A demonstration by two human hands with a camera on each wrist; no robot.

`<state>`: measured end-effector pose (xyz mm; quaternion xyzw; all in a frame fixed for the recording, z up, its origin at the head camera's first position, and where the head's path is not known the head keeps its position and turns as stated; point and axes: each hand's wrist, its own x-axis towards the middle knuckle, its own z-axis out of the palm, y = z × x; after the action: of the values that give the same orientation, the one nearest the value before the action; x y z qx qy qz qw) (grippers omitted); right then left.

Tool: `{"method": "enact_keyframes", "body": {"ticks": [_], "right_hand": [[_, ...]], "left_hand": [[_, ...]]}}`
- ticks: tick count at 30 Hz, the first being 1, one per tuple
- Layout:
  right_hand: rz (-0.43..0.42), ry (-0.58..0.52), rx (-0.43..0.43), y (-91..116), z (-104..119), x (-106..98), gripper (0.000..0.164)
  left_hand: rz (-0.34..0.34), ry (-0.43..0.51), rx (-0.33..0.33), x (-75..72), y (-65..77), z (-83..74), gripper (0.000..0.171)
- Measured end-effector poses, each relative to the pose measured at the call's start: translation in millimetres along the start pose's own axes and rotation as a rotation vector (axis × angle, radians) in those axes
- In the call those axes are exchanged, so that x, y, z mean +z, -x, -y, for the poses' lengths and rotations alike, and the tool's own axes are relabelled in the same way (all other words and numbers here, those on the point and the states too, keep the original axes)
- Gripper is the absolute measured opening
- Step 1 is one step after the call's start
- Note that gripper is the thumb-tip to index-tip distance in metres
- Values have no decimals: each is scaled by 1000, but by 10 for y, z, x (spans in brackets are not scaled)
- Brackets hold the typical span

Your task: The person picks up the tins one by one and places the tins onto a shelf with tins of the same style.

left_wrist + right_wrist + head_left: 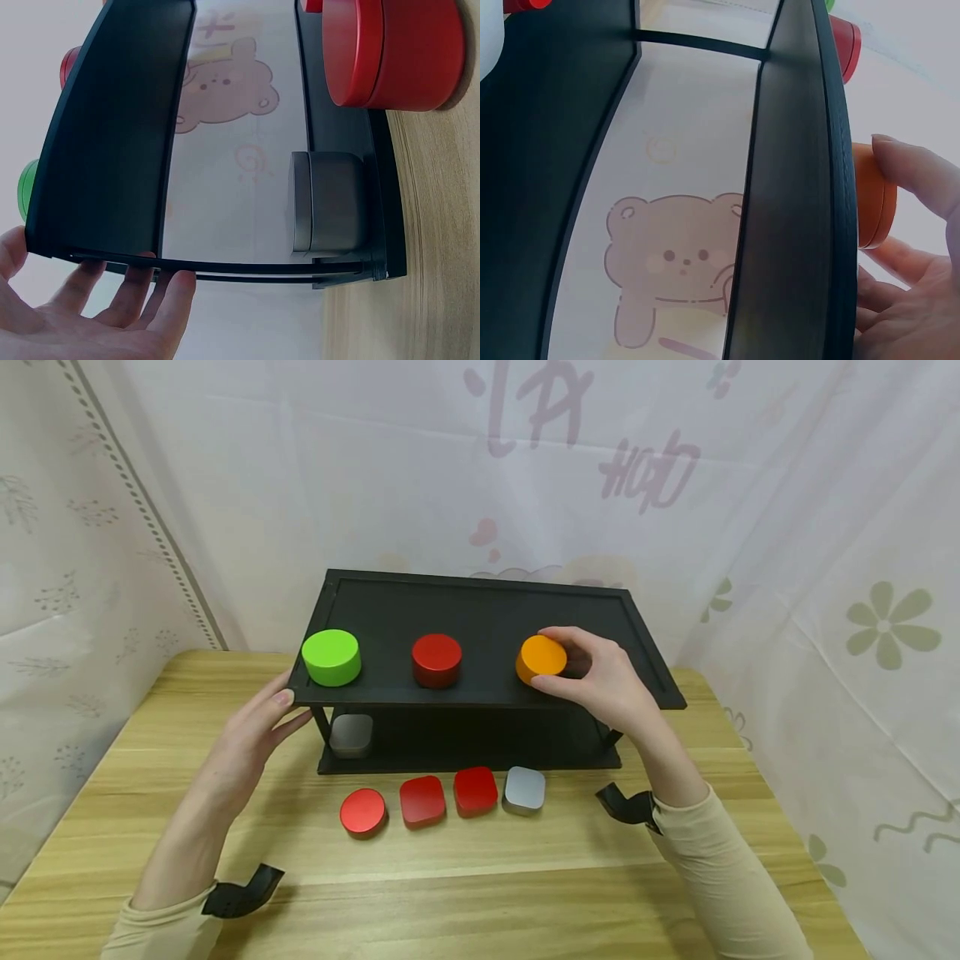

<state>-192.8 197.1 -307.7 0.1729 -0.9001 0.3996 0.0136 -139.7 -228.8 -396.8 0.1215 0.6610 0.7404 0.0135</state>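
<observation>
A black two-tier shelf (480, 610) stands on the wooden table. My left hand (251, 727) holds its left front corner, thumb at the top board's edge and fingers against the side in the left wrist view. On the top board, my right hand (600, 672) grips an orange round tin (542, 658) between thumb and fingers; in the right wrist view the orange tin (874, 196) sits right at the board's surface. A red round tin (437, 662) stands in the middle of that board and a green round tin (332, 658) at its left end.
A grey square tin (351, 736) sits on the lower tier at the left. Before the shelf, a red round tin (363, 812), two red square tins (423, 802) and a silver square tin (524, 789) lie in a row on the table (480, 902). A patterned curtain (375, 468) hangs behind.
</observation>
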Motion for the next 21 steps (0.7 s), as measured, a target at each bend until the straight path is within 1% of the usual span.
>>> {"method": "enact_keyframes", "body": {"ticks": [10, 17, 21], "right_hand": [[8, -1, 16, -39, 3, 9, 62], [30, 2, 50, -32, -11, 9, 62], [35, 18, 44, -37, -17, 4, 61]], "left_hand": [[0, -10, 2, 0, -3, -11, 49], [-6, -18, -31, -5, 0, -2, 50], [-8, -22, -36, -6, 1, 2, 50]]}}
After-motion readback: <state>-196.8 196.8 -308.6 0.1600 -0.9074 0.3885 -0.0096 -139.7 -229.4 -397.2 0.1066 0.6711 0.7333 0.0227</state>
